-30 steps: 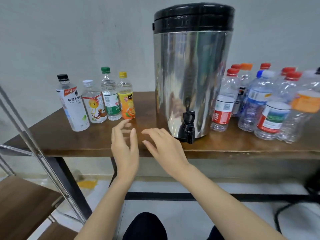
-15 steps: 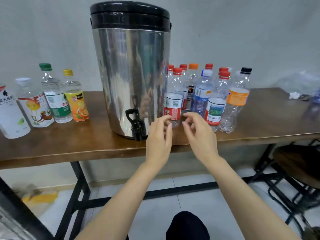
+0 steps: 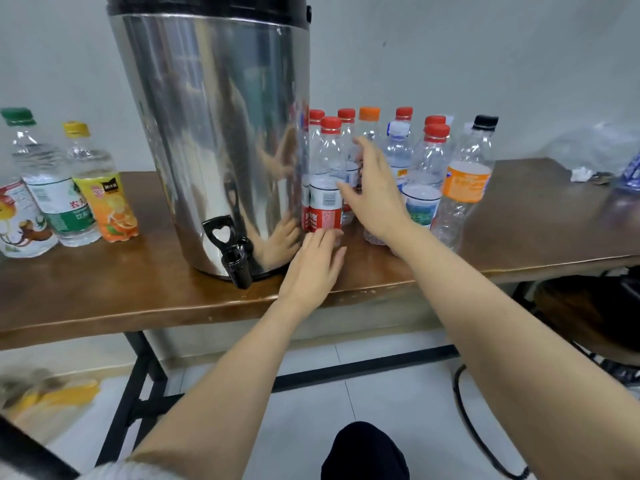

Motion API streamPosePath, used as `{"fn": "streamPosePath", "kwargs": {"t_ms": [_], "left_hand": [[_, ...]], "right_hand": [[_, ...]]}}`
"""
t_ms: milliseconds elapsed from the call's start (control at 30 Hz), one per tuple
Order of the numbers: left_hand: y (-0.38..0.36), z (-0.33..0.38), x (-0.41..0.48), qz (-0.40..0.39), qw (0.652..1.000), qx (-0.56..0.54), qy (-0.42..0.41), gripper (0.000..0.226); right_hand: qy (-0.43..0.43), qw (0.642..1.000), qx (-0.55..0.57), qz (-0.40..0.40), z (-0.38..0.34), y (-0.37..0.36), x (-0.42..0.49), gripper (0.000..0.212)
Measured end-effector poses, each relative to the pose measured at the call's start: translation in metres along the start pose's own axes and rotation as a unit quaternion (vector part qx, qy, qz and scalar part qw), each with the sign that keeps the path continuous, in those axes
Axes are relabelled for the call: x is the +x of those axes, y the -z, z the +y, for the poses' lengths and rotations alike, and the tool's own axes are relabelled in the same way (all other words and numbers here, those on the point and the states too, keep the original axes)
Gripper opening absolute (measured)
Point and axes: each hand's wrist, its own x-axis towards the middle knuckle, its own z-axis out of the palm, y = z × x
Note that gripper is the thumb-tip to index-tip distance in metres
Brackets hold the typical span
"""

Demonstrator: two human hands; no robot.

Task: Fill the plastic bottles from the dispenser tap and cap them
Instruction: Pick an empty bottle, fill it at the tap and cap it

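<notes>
A tall steel dispenser [image 3: 214, 133] with a black tap [image 3: 233, 252] stands on the brown table [image 3: 104, 292]. Right of it stand several empty capped plastic bottles. The nearest is a red-capped bottle with a red and white label [image 3: 327, 181]. My left hand [image 3: 317, 265] lies low at this bottle's base, fingers straight, touching it. My right hand [image 3: 372, 192] reaches in from the right with spread fingers against the bottle's side and the bottles behind it. Neither hand has curled round a bottle.
Filled bottles stand at the left: an orange-label one [image 3: 107, 195], a green-capped one [image 3: 52, 188] and a white-label one [image 3: 17, 223]. An orange-label bottle with a black cap [image 3: 467, 181] is at the right. A plastic bag [image 3: 595, 147] lies far right. A stool [image 3: 588, 313] is below.
The view swung right, from the filled bottles to the empty ones. Both hands moved forward from the table's front edge to the red-capped bottle beside the dispenser.
</notes>
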Motion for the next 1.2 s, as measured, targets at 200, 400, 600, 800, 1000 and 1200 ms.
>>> {"fn": "streamPosePath", "kwargs": {"t_ms": [200,400,600,800,1000,1200], "left_hand": [[0.002,0.004,-0.004,0.007,1.000,-0.004,0.023,0.027],[0.000,0.003,-0.006,0.036,0.999,-0.020,0.013,0.027],[0.005,0.008,-0.010,0.052,0.997,-0.054,-0.009,0.027],[0.027,0.040,-0.046,0.185,0.965,-0.184,0.039,0.048],[0.070,0.075,-0.107,0.138,0.924,-0.331,0.131,0.085],[0.065,0.041,-0.172,0.027,0.902,-0.285,0.323,0.073]], "right_hand": [[0.030,0.997,-0.037,-0.061,-0.014,0.001,0.058,0.099],[0.016,0.994,0.004,-0.105,-0.003,-0.004,0.057,0.090],[0.060,0.994,0.091,-0.018,-0.007,-0.001,0.016,0.083],[0.116,0.985,0.125,0.031,-0.049,0.041,-0.041,0.079],[0.048,0.957,0.256,-0.127,-0.074,0.046,-0.124,0.089],[-0.032,0.925,0.252,-0.284,-0.058,-0.029,-0.188,0.090]]}}
